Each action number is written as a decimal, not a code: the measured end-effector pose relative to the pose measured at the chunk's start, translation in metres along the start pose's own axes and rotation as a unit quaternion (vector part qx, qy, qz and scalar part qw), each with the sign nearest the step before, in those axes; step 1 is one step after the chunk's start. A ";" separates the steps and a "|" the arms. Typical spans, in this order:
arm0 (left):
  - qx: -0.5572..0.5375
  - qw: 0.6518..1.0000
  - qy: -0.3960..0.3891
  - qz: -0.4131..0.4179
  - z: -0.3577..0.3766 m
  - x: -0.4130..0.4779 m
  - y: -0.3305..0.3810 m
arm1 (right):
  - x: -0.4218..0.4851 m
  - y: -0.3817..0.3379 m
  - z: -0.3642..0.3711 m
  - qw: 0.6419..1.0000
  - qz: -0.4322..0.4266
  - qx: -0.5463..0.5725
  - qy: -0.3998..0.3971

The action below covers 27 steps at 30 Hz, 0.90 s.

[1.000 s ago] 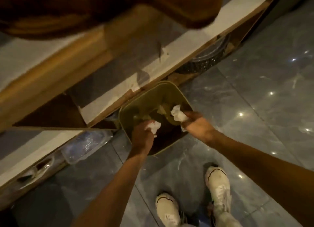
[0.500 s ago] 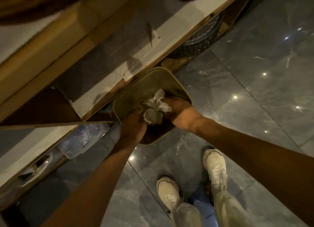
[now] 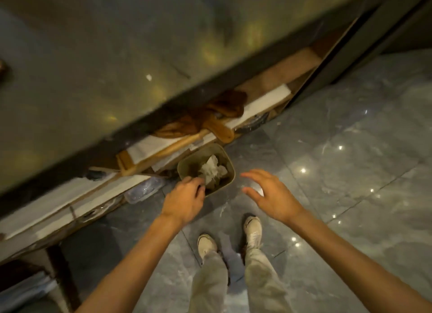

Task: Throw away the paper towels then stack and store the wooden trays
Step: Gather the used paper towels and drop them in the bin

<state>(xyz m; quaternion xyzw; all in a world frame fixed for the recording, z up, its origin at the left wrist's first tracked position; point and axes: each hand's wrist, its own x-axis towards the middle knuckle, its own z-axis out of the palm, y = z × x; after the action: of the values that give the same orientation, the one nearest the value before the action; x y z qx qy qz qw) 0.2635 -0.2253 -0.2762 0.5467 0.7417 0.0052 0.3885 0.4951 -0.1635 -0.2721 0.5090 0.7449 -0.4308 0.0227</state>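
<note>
Crumpled white paper towels (image 3: 212,171) lie inside a small olive bin (image 3: 230,166) on the floor by the counter's base. My left hand (image 3: 185,199) hovers at the bin's near left corner, fingers curled loosely, nothing in it. My right hand (image 3: 266,193) is to the right of the bin, fingers spread, holding nothing. Wooden trays (image 3: 203,123) with curved brown edges sit on the shelf under the counter, just behind the bin.
A long grey counter top (image 3: 117,67) fills the upper left. Its open lower shelf (image 3: 266,102) holds white boards; clear plastic containers (image 3: 145,188) sit below. Grey marble floor (image 3: 350,172) spreads to the right. My two white shoes (image 3: 252,228) stand below the bin.
Both hands have let go of the paper towels, which now lie in the bin. The hands have pulled back and apart, and the view has risen away from the bin.
</note>
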 end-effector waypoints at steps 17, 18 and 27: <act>0.076 0.959 0.261 0.084 -0.259 -0.192 0.151 | -0.116 -0.224 -0.264 0.941 -0.259 -0.130 0.173; 0.087 0.952 0.280 0.085 -0.268 -0.198 0.154 | -0.118 -0.229 -0.273 0.937 -0.263 -0.141 0.180; 0.082 0.917 0.388 0.038 -0.321 -0.216 0.149 | -0.090 -0.258 -0.308 0.940 -0.243 -0.171 0.169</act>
<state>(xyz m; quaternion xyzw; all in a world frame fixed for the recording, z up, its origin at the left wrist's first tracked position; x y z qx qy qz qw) 0.2187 -0.2072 0.1359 0.5598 0.8105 0.1707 0.0238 0.4619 -0.0534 0.1237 0.3664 0.9012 -0.1965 -0.1222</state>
